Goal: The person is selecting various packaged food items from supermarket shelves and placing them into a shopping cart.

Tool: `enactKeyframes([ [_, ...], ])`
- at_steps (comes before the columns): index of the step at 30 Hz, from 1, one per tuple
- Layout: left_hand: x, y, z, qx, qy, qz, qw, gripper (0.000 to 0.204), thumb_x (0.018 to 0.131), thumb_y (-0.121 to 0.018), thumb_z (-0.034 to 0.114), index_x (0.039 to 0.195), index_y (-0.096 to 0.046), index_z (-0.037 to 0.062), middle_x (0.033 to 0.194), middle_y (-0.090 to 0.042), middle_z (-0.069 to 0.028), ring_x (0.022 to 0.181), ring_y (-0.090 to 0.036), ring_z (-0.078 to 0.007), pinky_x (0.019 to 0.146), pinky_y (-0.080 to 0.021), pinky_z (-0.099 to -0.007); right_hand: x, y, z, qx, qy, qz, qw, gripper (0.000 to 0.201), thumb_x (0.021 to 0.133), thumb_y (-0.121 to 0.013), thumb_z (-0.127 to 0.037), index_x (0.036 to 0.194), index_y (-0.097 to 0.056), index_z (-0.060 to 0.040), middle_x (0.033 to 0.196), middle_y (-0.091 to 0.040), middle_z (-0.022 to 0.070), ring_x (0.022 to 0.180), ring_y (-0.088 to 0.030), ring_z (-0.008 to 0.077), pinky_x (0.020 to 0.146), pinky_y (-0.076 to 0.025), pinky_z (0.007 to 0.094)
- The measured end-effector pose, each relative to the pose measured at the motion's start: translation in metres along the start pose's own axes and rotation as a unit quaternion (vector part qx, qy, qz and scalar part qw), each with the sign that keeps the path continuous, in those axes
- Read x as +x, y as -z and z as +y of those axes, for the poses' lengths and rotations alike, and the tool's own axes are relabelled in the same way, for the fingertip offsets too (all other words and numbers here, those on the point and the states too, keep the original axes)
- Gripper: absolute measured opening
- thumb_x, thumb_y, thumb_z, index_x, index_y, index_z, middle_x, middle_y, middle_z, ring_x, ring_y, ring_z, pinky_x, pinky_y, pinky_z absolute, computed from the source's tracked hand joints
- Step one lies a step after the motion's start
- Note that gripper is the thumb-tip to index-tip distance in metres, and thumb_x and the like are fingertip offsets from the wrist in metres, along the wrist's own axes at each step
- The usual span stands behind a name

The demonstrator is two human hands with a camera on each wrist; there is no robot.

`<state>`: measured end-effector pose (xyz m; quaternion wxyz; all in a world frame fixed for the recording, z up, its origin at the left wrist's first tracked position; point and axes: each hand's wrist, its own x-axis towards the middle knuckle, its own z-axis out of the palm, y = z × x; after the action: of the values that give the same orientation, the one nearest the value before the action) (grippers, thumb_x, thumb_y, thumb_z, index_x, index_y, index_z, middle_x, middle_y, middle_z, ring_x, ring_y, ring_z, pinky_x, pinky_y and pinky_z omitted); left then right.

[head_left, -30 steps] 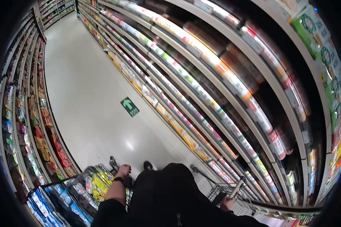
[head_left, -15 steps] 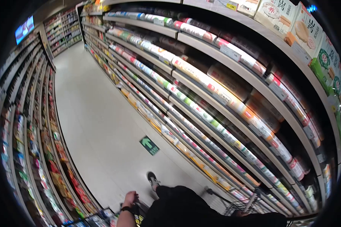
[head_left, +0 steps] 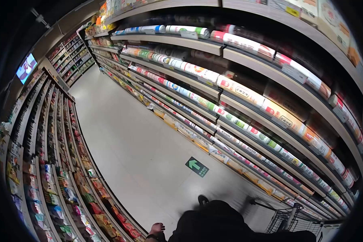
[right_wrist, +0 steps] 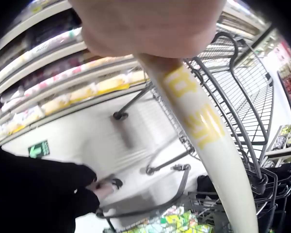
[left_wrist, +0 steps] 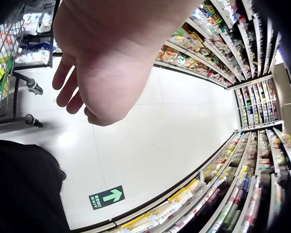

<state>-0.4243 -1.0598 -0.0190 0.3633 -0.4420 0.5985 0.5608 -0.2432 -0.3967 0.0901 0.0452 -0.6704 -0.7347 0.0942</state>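
Observation:
In the right wrist view the right hand lies over the end of a pale cart handle with yellow lettering, gripping it; its fingertips are out of sight. That handle belongs to a wire shopping cart. The cart also shows at the lower right of the head view, where the right hand cannot be made out. The left hand hangs beside the dark-clothed body. Seen from the left wrist, the left hand holds nothing, its fingers loosely bent above the pale floor.
Long shelves of tube-shaped packages line the right side, and bagged goods the left. A green arrow sign lies on the aisle floor. More shelves stand at the far end. Yellow-green packets sit in a second wire basket.
The head view has swung up and leftward, so the floor sign, cart and left hand appear farther right. The basket with packets at lower left has left the head view.

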Motion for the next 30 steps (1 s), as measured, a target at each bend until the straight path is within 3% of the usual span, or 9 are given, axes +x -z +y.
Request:
enactKeyframes([
  [3, 0.007, 0.018, -0.020, 0.008, 0.013, 0.014, 1.000, 0.035, 0.099, -0.054, 0.013, 0.126, -0.056, -0.0086, 0.101, -0.069, -0.0220, 0.084, -0.070, -0.0342, 0.070, -0.059, -0.0455, 0.038, 0.017, -0.023, -0.016, 0.036, 0.030, 0.999, 0.049, 0.078, -0.069, -0.020, 0.122, -0.060, 0.0016, 0.090, -0.071, 0.0252, 0.088, -0.070, 0.0448, 0.080, -0.055, 0.0536],
  [10, 0.027, 0.037, -0.048, -0.118, 0.040, 0.005, 0.992, 0.033, 0.099, -0.054, 0.009, 0.127, -0.053, -0.0089, 0.101, -0.067, -0.0254, 0.089, -0.069, -0.0397, 0.076, -0.058, -0.0497, 0.048, 0.021, -0.110, -0.019, 0.101, 0.083, 0.991, 0.049, 0.079, -0.069, -0.020, 0.122, -0.060, 0.0015, 0.092, -0.071, 0.0254, 0.089, -0.069, 0.0448, 0.081, -0.055, 0.0536],
  [11, 0.042, 0.041, -0.053, -0.111, 0.093, -0.016, 0.989, 0.039, 0.103, -0.051, 0.019, 0.137, -0.050, -0.0006, 0.121, -0.066, -0.0214, 0.101, -0.065, -0.0363, 0.080, -0.054, -0.0459, 0.042, 0.026, -0.132, -0.018, 0.112, 0.098, 0.989, 0.049, 0.079, -0.069, -0.020, 0.122, -0.060, 0.0015, 0.092, -0.071, 0.0255, 0.089, -0.069, 0.0448, 0.081, -0.055, 0.0536],
  [13, 0.076, 0.079, -0.054, -0.158, 0.082, -0.118, 0.977, 0.041, 0.103, -0.049, 0.016, 0.139, -0.048, -0.0042, 0.126, -0.061, -0.0268, 0.107, -0.064, -0.0414, 0.085, -0.055, -0.0511, 0.021, 0.037, -0.179, -0.016, 0.135, 0.127, 0.983, 0.048, 0.080, -0.069, -0.020, 0.122, -0.060, 0.0014, 0.093, -0.071, 0.0256, 0.090, -0.069, 0.0448, 0.081, -0.055, 0.0536],
  [15, 0.104, 0.095, -0.061, -0.191, 0.057, -0.137, 0.970, 0.043, 0.102, -0.048, 0.011, 0.141, -0.044, -0.0059, 0.129, -0.056, -0.0313, 0.109, -0.062, -0.0457, 0.085, -0.055, -0.0571, 0.018, 0.060, -0.217, -0.017, 0.160, 0.160, 0.974, 0.048, 0.080, -0.069, -0.020, 0.122, -0.060, 0.0014, 0.094, -0.071, 0.0256, 0.090, -0.069, 0.0448, 0.081, -0.055, 0.0536],
  [16, 0.103, 0.086, -0.061, -0.226, 0.057, -0.071, 0.970, 0.043, 0.102, -0.047, 0.013, 0.141, -0.043, -0.0041, 0.127, -0.057, -0.0282, 0.107, -0.062, -0.0445, 0.086, -0.053, -0.0588, 0.015, 0.074, -0.236, -0.018, 0.172, 0.177, 0.969, 0.048, 0.080, -0.069, -0.020, 0.122, -0.060, 0.0014, 0.094, -0.071, 0.0257, 0.090, -0.069, 0.0448, 0.081, -0.055, 0.0536],
  [19, 0.126, 0.119, -0.037, -0.322, 0.079, -0.017, 0.943, 0.034, 0.094, -0.058, 0.005, 0.124, -0.054, -0.0090, 0.104, -0.065, -0.0266, 0.090, -0.067, -0.0426, 0.075, -0.058, -0.0549, 0.005, 0.101, -0.304, -0.007, 0.213, 0.213, 0.954, 0.048, 0.081, -0.069, -0.020, 0.122, -0.060, 0.0013, 0.095, -0.071, 0.0258, 0.091, -0.069, 0.0448, 0.082, -0.055, 0.0536],
  [23, 0.152, 0.181, 0.026, -0.233, -0.033, -0.046, 0.971, 0.029, 0.093, -0.056, 0.009, 0.117, -0.060, -0.0053, 0.093, -0.068, -0.0191, 0.078, -0.070, -0.0320, 0.065, -0.059, -0.0431, -0.032, 0.107, -0.369, 0.011, 0.242, 0.243, 0.939, 0.048, 0.081, -0.069, -0.021, 0.123, -0.060, 0.0013, 0.096, -0.071, 0.0260, 0.092, -0.069, 0.0448, 0.082, -0.055, 0.0536],
  [30, 0.163, 0.261, 0.133, -0.228, -0.074, 0.066, 0.969, 0.022, 0.094, -0.055, 0.016, 0.111, -0.063, 0.0041, 0.089, -0.068, -0.0093, 0.073, -0.068, -0.0224, 0.060, -0.052, -0.0359, -0.055, 0.096, -0.445, 0.025, 0.267, 0.271, 0.925, 0.047, 0.082, -0.069, -0.021, 0.123, -0.060, 0.0011, 0.098, -0.071, 0.0262, 0.093, -0.069, 0.0448, 0.083, -0.055, 0.0536],
])
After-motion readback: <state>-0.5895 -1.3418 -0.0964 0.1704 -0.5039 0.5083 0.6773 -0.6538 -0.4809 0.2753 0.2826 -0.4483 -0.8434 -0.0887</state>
